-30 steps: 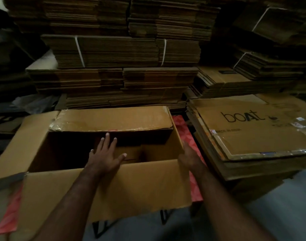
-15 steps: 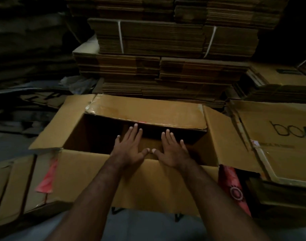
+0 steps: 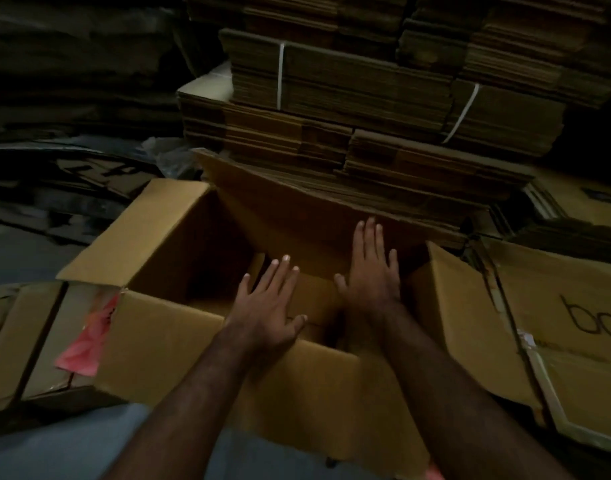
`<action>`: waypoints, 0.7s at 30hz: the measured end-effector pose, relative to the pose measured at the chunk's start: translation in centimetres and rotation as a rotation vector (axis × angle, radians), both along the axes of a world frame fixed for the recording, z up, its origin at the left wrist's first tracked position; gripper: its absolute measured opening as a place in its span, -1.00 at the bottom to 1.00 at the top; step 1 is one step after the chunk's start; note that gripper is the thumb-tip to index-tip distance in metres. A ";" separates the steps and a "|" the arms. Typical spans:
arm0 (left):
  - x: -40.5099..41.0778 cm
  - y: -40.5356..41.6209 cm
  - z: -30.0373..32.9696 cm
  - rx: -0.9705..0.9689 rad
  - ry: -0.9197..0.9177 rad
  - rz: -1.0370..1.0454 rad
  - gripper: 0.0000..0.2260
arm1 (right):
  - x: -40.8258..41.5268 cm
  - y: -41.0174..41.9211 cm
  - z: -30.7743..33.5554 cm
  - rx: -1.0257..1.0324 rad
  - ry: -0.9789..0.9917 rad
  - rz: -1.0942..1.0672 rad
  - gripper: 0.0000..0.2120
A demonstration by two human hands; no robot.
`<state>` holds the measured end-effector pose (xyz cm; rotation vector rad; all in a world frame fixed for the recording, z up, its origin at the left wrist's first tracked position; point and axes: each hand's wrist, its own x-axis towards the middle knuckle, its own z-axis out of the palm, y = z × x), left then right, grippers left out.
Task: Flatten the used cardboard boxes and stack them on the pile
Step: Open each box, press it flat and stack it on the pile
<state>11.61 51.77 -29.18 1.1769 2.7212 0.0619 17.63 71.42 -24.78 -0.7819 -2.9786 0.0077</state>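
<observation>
While fingers (image 3: 368, 233) spread, the box (image 3: 165, 244) seemingly lies beneath

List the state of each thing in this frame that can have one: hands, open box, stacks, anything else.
left hand: open, fingers spread, reaching into the box.
right hand: open, fingers straight, reaching toward the far flap.
cardboard box: upright, not flattened, top flaps open.
far flap: tipped back toward the stacks.
strapped bundles: flat, tied with white straps.
printed carton: flattened, lying at right.
</observation>
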 end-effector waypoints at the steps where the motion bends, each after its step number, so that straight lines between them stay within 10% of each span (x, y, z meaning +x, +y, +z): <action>1: -0.1 -0.1 0.1 -0.004 0.010 -0.008 -0.18 | -1.3 1.1 0.9 0.009 -0.008 -0.012 0.08; 7: -0.4 0.2 0.1 -0.029 -0.007 -0.016 -0.18 | -8.9 7.8 3.4 0.024 -0.100 0.028 0.02; 12: -0.7 0.3 -0.2 -0.047 -0.022 0.003 -0.19 | -12.4 9.9 -0.1 -0.076 -0.257 -0.011 -0.42; 21: -0.7 0.4 -0.1 -0.085 -0.031 0.011 -0.22 | -12.8 9.7 -4.3 -0.032 -0.006 -0.081 -0.69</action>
